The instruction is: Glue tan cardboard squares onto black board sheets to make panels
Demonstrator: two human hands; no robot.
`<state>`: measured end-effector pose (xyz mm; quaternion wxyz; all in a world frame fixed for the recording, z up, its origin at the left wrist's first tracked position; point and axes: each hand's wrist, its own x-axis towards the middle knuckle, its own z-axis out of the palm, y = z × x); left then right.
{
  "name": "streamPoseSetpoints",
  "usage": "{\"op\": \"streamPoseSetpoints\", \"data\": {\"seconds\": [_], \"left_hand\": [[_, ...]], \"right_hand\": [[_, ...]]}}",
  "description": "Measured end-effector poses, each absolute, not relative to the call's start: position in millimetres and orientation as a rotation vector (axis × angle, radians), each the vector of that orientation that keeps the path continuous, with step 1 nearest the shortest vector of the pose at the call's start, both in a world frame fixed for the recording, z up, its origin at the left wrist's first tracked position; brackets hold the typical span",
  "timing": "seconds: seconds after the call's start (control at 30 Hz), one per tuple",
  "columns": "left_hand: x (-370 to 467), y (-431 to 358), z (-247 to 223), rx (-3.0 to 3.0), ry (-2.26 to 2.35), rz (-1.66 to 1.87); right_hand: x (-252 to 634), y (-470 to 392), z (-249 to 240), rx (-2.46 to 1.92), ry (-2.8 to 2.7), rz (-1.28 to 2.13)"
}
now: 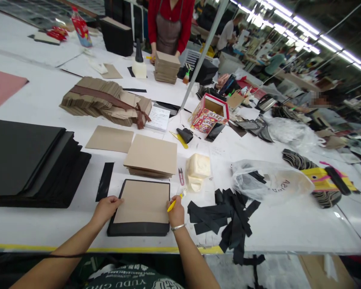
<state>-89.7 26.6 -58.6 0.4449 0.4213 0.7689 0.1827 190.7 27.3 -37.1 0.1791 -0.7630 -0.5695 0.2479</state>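
And the board (142, 200), likely light, stiff, best edge-held, is pinched by left hand (107, 208), yellow tool (171, 206) gripped in right hand (177, 214) opposite.

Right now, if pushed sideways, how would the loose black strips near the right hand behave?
The black strips look floppy and light, since some droop over the table edge. Crossing one another loosely, they would probably drag and shift unevenly.

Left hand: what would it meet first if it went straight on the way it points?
The left hand would meet the tan board, lying on the black sheet; its fingertips look to be at the board's left edge, though contact is unclear.
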Motion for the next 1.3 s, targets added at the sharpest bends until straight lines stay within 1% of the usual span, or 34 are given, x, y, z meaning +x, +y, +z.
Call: {"op": "streamPoseSetpoints", "data": {"seconds": [0.17, 0.47, 0.83, 0.97, 1.07, 1.17, 1.23, 1.3], "left_hand": [[-91, 36, -38, 1.397, 1.904, 0.298], [-100, 59, -20, 1.58, 1.871, 0.012], [-101, 61, -13, 1.728, 1.846, -0.209], [-94, 58, 2, 1.841, 1.9, -0.209], [-75, 44, 4, 2.131, 1.776, -0.053], [-49, 25, -9, 2.555, 1.369, 0.2], [-34, 16, -21, 2.659, 1.21, 0.302], [-26, 12, -33, 2.665, 1.144, 0.344]], "right_hand": [[187, 32, -34, -2.238, -1.724, 0.663], [182, 35, -33, -2.283, -1.856, 0.613], [178, 33, -30, -2.272, -1.915, 0.538], [182, 29, -28, -2.232, -1.948, 0.351], [190, 26, -16, -2.097, -2.011, 0.258], [190, 24, 9, -1.879, -1.948, 0.38], [180, 28, 27, -1.746, -1.791, 0.607], [159, 39, 38, -1.64, -1.591, 0.886]]}}
